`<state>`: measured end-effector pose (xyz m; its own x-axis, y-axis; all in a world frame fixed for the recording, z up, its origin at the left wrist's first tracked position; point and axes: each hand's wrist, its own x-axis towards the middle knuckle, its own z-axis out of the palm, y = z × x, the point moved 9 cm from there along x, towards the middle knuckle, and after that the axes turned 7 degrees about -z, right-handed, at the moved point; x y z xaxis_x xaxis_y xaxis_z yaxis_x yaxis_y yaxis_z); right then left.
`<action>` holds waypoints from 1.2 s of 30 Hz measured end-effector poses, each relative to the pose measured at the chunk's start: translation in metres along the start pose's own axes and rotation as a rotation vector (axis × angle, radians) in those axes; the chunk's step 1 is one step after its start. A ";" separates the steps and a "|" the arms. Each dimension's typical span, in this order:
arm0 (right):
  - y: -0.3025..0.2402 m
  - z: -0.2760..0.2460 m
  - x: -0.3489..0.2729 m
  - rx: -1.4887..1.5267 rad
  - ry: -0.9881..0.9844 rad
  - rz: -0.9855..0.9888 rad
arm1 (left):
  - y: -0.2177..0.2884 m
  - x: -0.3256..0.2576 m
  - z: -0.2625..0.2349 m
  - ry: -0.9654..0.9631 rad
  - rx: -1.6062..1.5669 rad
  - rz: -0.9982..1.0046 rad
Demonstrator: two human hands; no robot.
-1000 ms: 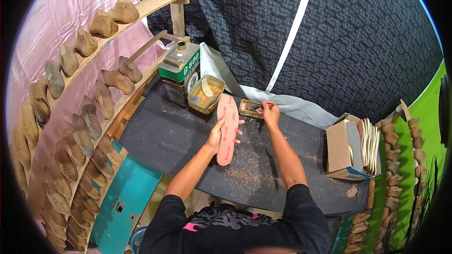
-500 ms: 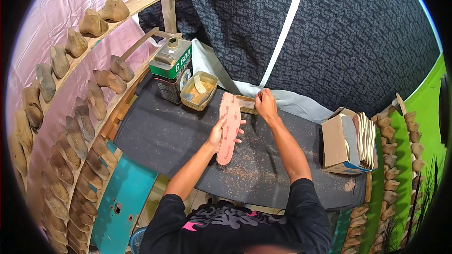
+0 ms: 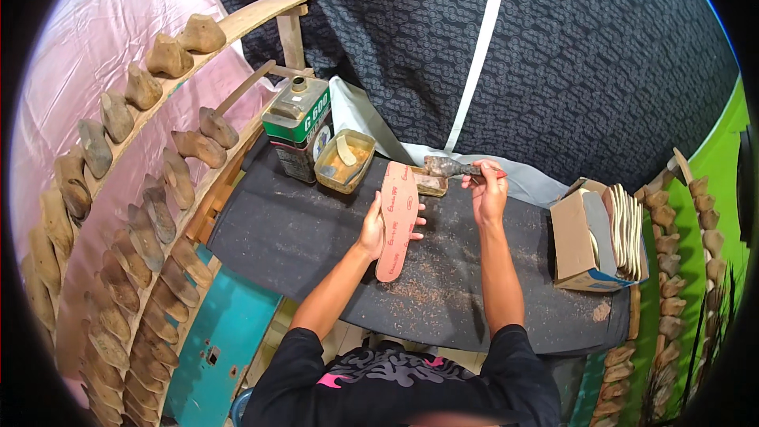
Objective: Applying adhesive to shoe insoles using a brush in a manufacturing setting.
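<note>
dark cloth tabletop [image 3: 269, 225], crumb-strewn | beyond left hand: boxy metal can [image 3: 292, 154], amber-stained tub [image 3: 335, 180] | left hand [image 3: 370, 231]: grasping flat, round-ended pink sole [image 3: 397, 221] | right hand [image 3: 489, 196]: fingers gripping crusted brush [image 3: 451, 167] near shallow tray [image 3: 432, 190] | right of right hand: cardboard box [image 3: 572, 241], curved layered soles [image 3: 627, 233]

The person wears a black fabric T-shirt [image 3: 494, 397] with a broad grey print of curling, flame-like strokes [image 3: 386, 368] spread across its front edge. A bright pink, flame-shaped patch [image 3: 335, 379] marks the print's left end, and a smaller pink patch [image 3: 433, 362] sits toward its right end. The short black left sleeve [image 3: 291, 356] and the matching black right sleeve [image 3: 514, 357] finish in plain hems, beyond which the slim forearms [image 3: 336, 294], the left hand [image 3: 371, 231] and the right hand [image 3: 489, 198] are bare.
</note>
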<state>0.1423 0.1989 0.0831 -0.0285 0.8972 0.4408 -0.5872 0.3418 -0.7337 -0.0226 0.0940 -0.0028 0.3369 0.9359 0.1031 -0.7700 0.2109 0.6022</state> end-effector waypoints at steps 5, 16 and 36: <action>-0.014 0.009 -0.021 0.119 0.021 -0.007 | -0.016 0.008 0.014 -0.015 0.035 -0.048; -0.002 0.009 -0.060 0.076 -0.109 0.079 | -0.023 0.013 0.040 0.003 0.136 -0.102; -0.036 -0.008 -0.051 0.072 0.070 -0.076 | -0.037 -0.007 0.058 -0.018 0.160 -0.127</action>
<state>0.1713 0.1426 0.0830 0.0730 0.8877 0.4546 -0.6426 0.3905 -0.6593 0.0349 0.0631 0.0205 0.4367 0.8991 0.0312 -0.6254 0.2784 0.7290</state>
